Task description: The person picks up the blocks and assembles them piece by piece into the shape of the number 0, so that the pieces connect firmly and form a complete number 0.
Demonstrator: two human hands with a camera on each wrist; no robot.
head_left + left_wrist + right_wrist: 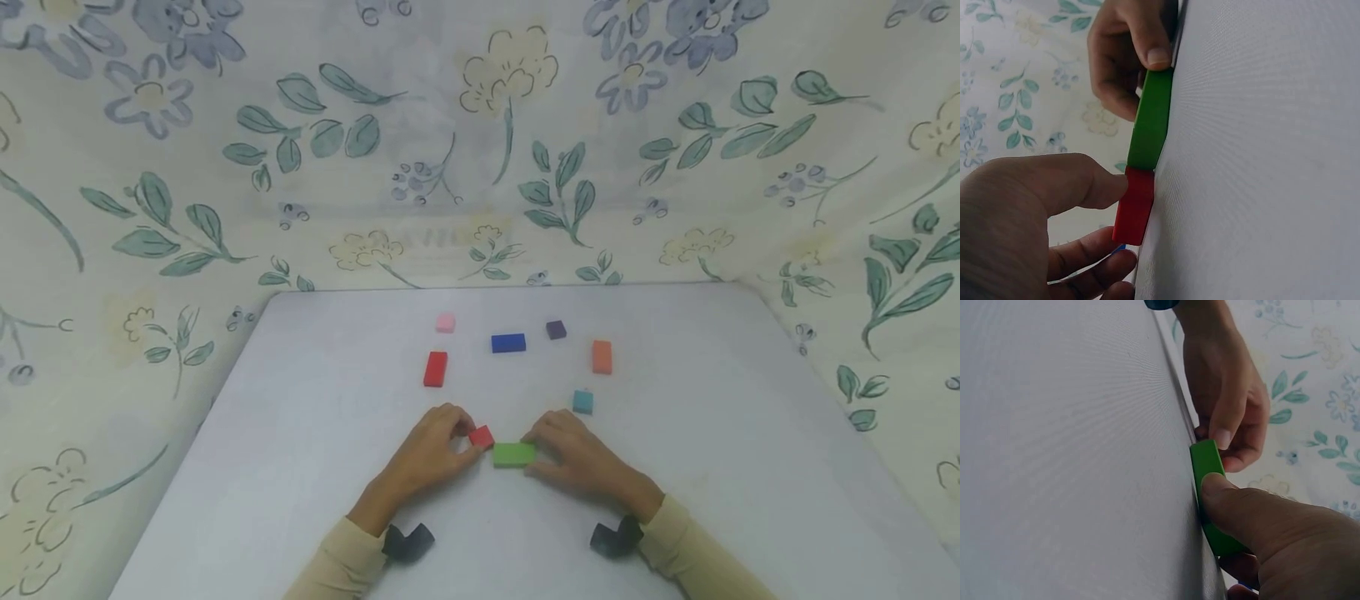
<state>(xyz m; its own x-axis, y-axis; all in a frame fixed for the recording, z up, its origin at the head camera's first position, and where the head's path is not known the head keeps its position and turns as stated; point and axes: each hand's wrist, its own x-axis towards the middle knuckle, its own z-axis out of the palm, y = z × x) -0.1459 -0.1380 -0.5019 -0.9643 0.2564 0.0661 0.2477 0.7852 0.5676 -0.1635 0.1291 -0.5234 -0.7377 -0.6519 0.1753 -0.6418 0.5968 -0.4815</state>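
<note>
Near the front middle of the white table, my left hand (431,448) pinches a small red square block (482,437) between thumb and fingers. Just right of it lies a green rectangular block (513,455), whose right end my right hand (577,458) grips with thumb and fingers. In the left wrist view the red block (1134,206) stands end to end with the green block (1151,119), seemingly touching it. From the right wrist the thumb shows pressed on the green block (1207,459), and the red block is mostly hidden behind the left fingers.
Beyond the hands on the table (315,417) lie a red rectangular block (435,369), a pink block (446,322), a blue block (508,342), a purple block (556,330), an orange block (602,357) and a teal block (582,402). Floral cloth (450,167) hangs behind and at the sides.
</note>
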